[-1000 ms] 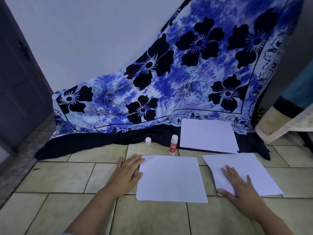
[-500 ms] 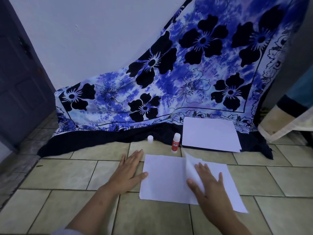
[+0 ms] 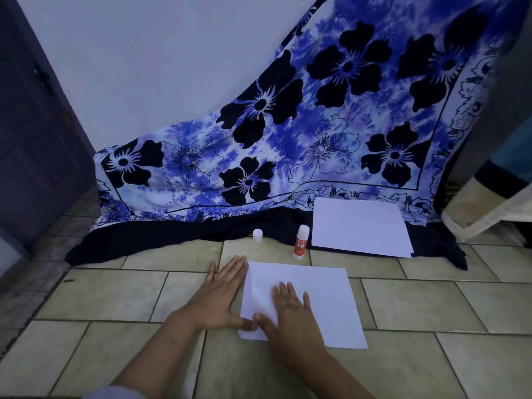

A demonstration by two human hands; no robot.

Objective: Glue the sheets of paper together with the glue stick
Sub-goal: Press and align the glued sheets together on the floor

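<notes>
A tiled floor (image 3: 115,298) fills the lower frame, and a blue flowered cloth (image 3: 316,139) drapes from the wall down onto it. The sheets (image 3: 325,298) lie at lower centre, one laid over the other, with edges that appear nearly matched. A faint ridge shows in the top layer near its left edge. The left hand (image 3: 221,295) lies flat on the floor with straight fingers, grasping nothing. Its side is against the left edge of the sheets and its thumb is at their lower left corner. The right hand (image 3: 288,309) rests palm down on the left half of the sheets with fingers spread and extended, pressing rather than gripping. The glue stick (image 3: 300,242) stands upright and uncapped just above the sheets, at the hem of the cloth. Its cap (image 3: 257,235) stands to its left, apart from it. A spare stack (image 3: 359,228) lies on the hem at centre right. The step in hand appears to be pressing the joined layers. For a sound bond, the left hand should act as a stop at the edge, while the right palm sweeps from the ridge outward toward the right side. Pressure should be even and slow, so the top layer does not skew or crease.
</notes>
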